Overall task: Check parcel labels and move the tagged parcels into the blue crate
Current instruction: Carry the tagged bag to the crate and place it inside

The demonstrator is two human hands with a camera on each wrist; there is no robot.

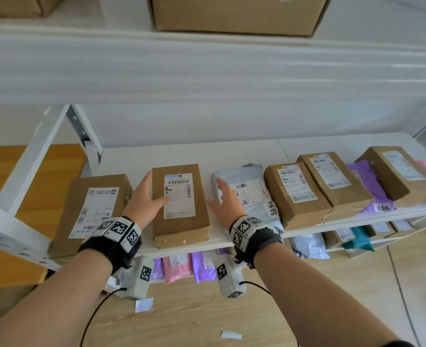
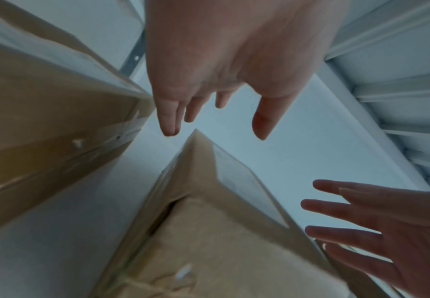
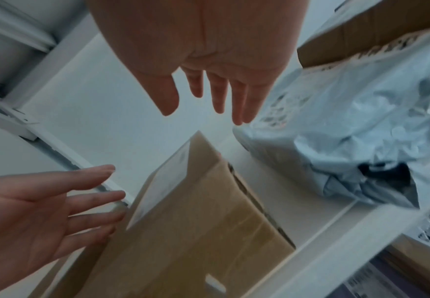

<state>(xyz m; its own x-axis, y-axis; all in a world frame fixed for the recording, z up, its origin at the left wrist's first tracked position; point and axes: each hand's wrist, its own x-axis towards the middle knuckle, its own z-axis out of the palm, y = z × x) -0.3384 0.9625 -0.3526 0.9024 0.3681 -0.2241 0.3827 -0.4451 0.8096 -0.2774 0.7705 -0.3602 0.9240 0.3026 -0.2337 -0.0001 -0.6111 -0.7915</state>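
A brown cardboard parcel (image 1: 179,204) with a white printed label lies in the middle of the white shelf (image 1: 232,156). My left hand (image 1: 154,189) is at its left edge with straight fingers, the thumb lying over the label. To the parcel's right, my right hand (image 1: 215,191) hovers with spread fingers above a grey plastic mailer (image 1: 254,194) and holds nothing. The left wrist view shows the left hand (image 2: 214,125) above the parcel (image 2: 209,211). The right wrist view shows the right hand (image 3: 203,115), the parcel (image 3: 196,211) and the mailer (image 3: 349,141). No blue crate is in view.
A larger labelled box (image 1: 91,211) lies left of the parcel, beside the shelf upright (image 1: 39,156). Further boxes (image 1: 297,194) and purple and pink mailers (image 1: 372,186) line the shelf to the right. A lower shelf holds more mailers (image 1: 179,266). Large cartons (image 1: 237,13) sit overhead.
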